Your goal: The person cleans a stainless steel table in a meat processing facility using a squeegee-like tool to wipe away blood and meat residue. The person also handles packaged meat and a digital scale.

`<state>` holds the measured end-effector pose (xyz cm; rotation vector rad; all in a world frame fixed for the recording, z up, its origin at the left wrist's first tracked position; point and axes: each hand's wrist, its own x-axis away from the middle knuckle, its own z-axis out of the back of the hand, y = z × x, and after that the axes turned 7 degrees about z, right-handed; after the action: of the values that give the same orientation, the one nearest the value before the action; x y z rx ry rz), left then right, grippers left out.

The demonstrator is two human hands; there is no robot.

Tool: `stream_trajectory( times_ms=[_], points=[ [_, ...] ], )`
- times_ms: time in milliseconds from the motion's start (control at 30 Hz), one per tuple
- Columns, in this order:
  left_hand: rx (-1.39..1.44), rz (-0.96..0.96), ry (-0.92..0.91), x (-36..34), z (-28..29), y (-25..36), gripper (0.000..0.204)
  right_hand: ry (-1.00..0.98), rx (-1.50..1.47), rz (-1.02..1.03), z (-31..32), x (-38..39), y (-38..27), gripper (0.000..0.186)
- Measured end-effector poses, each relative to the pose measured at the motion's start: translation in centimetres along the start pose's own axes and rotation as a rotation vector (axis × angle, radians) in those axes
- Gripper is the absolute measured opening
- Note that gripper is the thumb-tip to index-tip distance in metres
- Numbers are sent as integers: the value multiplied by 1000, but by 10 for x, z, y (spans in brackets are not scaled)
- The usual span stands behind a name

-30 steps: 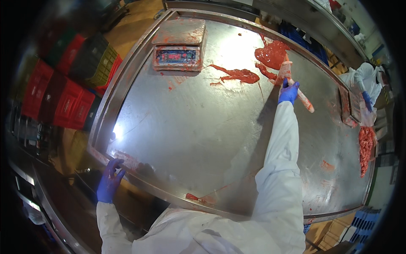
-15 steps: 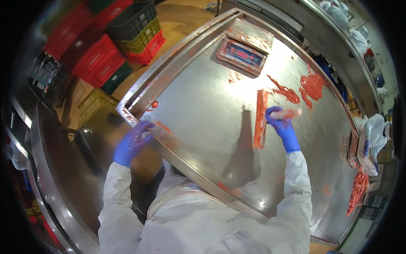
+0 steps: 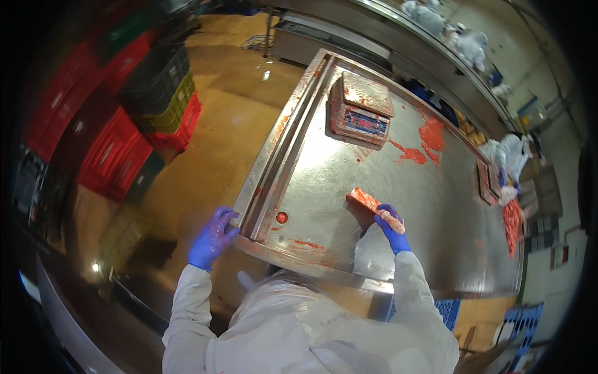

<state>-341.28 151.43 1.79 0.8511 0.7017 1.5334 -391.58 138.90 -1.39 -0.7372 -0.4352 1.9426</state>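
My right hand [image 3: 393, 235], in a blue glove, is closed round the pale handle of a scraper [image 3: 363, 199]. Its wide edge is smeared red and points away to the left, over the steel table [image 3: 317, 215]. At the table's near left corner is my left hand [image 3: 213, 240], gloved in blue with red smears. Its thumb and fingers are apart, with nothing seen in them; whether the fingertips touch the rim I cannot tell. A weighing scale [image 3: 360, 115] spattered with red stands at the far end of the table.
Red pools [image 3: 431, 134] and streaks lie beyond the scraper. A round drain hole [image 3: 281, 217] is near the left corner. Stacked crates [image 3: 163, 103] stand on the floor at the left. At the right, another person [image 3: 512, 156] in white stands by a heap of red meat [image 3: 512, 225].
My view has swung, so the table appears turned. The scraper, square across my right hand before, now angles away to the left, nearer the table's front edge. My left hand stays by the corner.
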Motion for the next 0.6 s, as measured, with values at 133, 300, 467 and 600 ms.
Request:
stream_trajectory(
  times_ms=[133,300,467,600],
  points=[
    [-48,-95,-129,-23,24,-25,30,158,-56,-26,-25,-12,-11,10],
    [-52,-217,-347,-51,58,-53,27,211,81,-196,-67,-53,24,8],
    [-80,-104,-252,-47,141,-79,26,463,-291,-485,-147,-100,4,29],
    [-122,9,-128,-48,213,-128,31,585,-394,-489,-176,-137,-20,36]
  ],
)
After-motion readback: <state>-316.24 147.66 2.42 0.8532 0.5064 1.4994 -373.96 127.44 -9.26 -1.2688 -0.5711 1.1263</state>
